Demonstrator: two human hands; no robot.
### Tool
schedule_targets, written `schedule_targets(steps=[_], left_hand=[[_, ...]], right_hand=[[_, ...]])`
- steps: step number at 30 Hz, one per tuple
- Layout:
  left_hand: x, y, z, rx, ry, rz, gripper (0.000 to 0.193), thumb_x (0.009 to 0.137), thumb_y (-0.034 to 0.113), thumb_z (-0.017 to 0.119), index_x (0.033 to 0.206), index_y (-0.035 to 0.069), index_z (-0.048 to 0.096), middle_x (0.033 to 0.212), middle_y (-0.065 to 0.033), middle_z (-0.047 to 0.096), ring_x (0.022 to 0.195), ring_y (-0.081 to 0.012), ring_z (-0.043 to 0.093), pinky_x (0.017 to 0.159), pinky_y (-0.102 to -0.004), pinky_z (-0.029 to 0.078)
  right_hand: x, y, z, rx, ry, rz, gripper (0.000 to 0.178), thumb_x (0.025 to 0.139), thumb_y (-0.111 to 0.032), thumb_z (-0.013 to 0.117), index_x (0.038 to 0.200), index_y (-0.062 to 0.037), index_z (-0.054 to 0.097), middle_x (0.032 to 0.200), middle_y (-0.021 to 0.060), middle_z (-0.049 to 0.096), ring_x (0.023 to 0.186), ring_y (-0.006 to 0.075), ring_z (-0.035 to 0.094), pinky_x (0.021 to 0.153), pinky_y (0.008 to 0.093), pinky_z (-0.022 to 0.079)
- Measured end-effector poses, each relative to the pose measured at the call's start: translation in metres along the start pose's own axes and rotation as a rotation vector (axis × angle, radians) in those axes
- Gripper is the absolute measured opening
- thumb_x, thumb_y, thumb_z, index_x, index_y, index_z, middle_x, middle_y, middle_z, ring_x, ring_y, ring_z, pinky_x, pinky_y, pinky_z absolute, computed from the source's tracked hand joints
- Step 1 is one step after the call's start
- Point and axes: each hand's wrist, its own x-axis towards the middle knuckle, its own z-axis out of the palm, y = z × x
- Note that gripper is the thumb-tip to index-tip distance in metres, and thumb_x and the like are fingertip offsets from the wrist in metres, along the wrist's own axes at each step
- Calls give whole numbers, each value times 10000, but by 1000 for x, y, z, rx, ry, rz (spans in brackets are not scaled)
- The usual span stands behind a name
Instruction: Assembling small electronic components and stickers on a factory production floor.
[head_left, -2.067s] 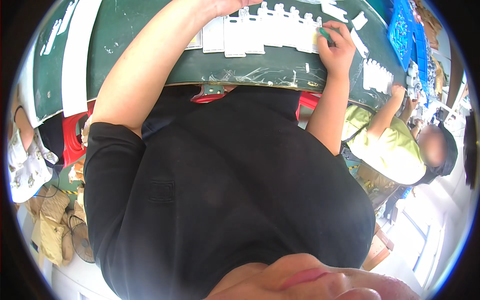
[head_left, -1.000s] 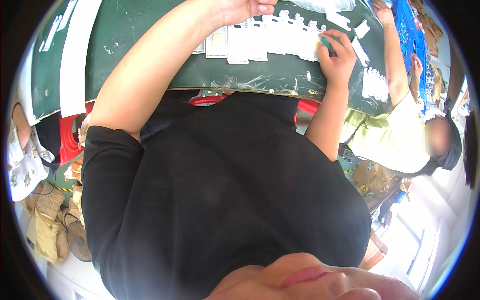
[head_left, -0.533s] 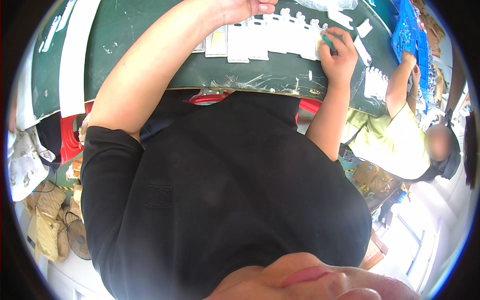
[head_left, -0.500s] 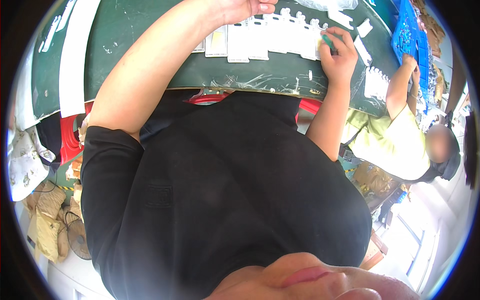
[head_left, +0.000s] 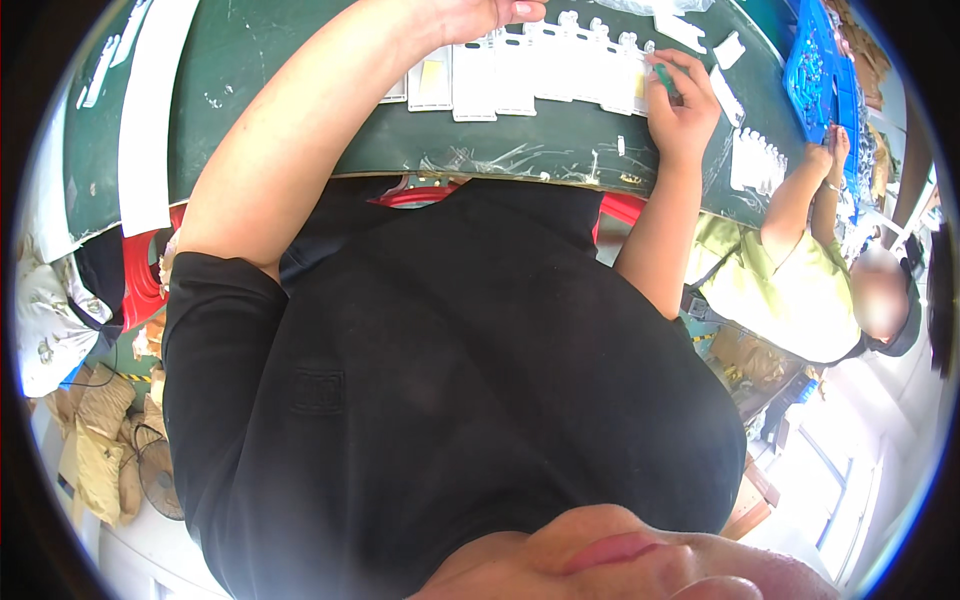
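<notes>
A row of flat white plastic pieces (head_left: 480, 85), with small knobs along its far side, lies on the green table in front of me. My left hand (head_left: 480, 14) is over the far left part of this row, cut off by the upper edge. Its fingers are curled together, and what they hold is hidden. At the row's right end is my right hand (head_left: 684, 108), its fingers closed round a small green object (head_left: 664, 76), perhaps a tool's handle. The fingertips are close to the last white piece, which bears a yellowish patch.
Loose white parts (head_left: 727, 97) and a knobbed white strip (head_left: 757, 162) lie to the right. Beyond them a co-worker (head_left: 780, 285) has both hands by a blue tray (head_left: 808, 75) of small blue parts. A clear plastic bag (head_left: 660, 5) is at the far edge. A long white strip (head_left: 150, 120) crosses the table's left.
My right hand has shifted slightly right with the green object. My left hand has moved a little toward the upper left. The co-worker's hands have moved nearer and come together.
</notes>
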Motion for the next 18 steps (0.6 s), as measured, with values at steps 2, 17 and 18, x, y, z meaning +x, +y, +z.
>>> schedule_targets(steps=[2, 17, 18], left_hand=[[-1, 1, 1, -4, -7, -2, 157, 951, 166, 503, 845, 72, 571, 609, 21, 447, 512, -112, 401, 510, -282, 361], [3, 10, -5, 12, 37, 19, 142, 938, 186, 531, 848, 77, 553, 633, 23, 443, 515, -114, 384, 500, -270, 338], [9, 9, -10, 2, -3, 8, 140, 938, 183, 529, 848, 79, 553, 632, 23, 442, 512, -111, 382, 497, -270, 339]], right_hand=[[1, 0, -1, 43, 81, -3, 218, 799, 29, 674, 968, -43, 790, 999, 4, 732, 707, 61, 609, 523, 207, 425], [-47, -82, -52, -151, -224, 300, 111, 842, -128, 755, 899, -35, 734, 823, 84, 708, 708, 211, 655, 655, 320, 505], [-50, -84, -49, -165, -258, 259, 115, 844, -129, 763, 903, -35, 736, 854, 89, 713, 741, 246, 673, 673, 338, 514]])
